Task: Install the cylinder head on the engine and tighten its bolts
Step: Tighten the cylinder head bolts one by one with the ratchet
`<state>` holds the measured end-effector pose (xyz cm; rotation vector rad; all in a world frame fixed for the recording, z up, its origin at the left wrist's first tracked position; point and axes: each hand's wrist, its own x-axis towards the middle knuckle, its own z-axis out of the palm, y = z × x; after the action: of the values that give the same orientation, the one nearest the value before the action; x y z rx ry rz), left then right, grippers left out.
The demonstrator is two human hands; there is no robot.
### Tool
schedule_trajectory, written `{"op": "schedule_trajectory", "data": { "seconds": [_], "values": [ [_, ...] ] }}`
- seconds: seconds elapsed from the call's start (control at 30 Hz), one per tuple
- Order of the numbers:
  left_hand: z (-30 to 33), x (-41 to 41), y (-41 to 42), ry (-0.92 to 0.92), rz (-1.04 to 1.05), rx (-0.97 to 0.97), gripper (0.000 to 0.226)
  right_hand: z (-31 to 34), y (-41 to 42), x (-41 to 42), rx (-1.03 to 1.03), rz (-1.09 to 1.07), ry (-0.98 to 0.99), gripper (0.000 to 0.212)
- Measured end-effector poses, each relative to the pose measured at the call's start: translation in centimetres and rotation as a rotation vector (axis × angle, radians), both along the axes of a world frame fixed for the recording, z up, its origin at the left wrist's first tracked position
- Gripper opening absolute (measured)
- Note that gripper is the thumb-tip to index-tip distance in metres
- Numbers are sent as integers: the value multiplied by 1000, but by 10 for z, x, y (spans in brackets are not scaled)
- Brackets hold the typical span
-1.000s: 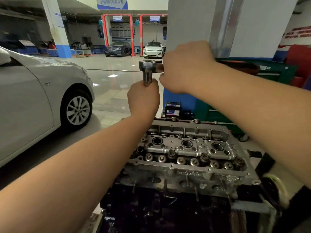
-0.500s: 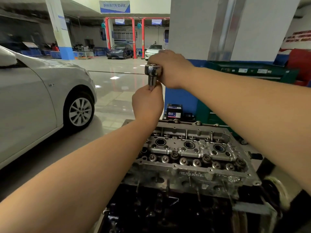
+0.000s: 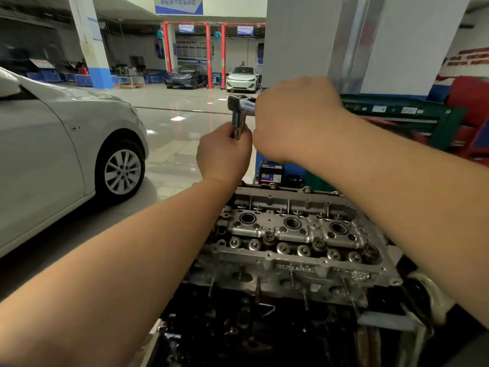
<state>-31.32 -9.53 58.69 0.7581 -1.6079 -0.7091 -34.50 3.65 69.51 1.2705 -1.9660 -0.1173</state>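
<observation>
The grey aluminium cylinder head [image 3: 291,234] sits on the dark engine block [image 3: 238,327] low in the view. Above its far left corner stands a steel ratchet wrench [image 3: 240,103] on a vertical socket extension [image 3: 237,125]. My left hand [image 3: 223,154] grips the extension from below, fingers curled round the shaft. My right hand [image 3: 293,117] grips the ratchet's handle, which is hidden under the fist. The extension's lower end and the bolt beneath it are hidden behind my left hand.
A silver car [image 3: 66,154] stands close on the left. A white pillar [image 3: 344,41] and a green tool cabinet [image 3: 397,115] are behind the engine. A small battery box [image 3: 271,173] sits on the floor. Two more cars are parked far back.
My right hand has swung the ratchet handle back and forth about the extension, ending further right than half a second ago. My left hand keeps holding the extension in place.
</observation>
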Motion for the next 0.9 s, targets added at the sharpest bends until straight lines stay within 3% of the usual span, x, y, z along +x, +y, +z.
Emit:
{"op": "schedule_trajectory", "data": {
  "seconds": [0.27, 0.4, 0.5, 0.57, 0.63, 0.73, 0.9],
  "values": [
    [-3, 6, 15, 113, -13, 197, 67, 5, -28, -43, 13, 200, -131, 8],
    [-1, 1, 27, 149, -123, 297, 53, 0, -51, -52, 29, 219, -284, 11],
    [-2, -3, 28, 177, -88, 307, 46, -2, -60, -46, -14, 308, -386, 10],
    [-3, -5, 25, 200, -38, 303, 44, 3, -58, -40, 2, 246, -306, 13],
    [-1, -7, 20, 200, -1, 315, 41, 6, -49, -33, 11, 98, -142, 3],
    [4, -9, 9, 157, -16, 314, 31, 0, -30, -26, -59, -36, 10, 23],
    [2, -9, 11, 100, -33, 274, 44, -9, -28, -36, -140, 75, -82, 16]
  ]
}}
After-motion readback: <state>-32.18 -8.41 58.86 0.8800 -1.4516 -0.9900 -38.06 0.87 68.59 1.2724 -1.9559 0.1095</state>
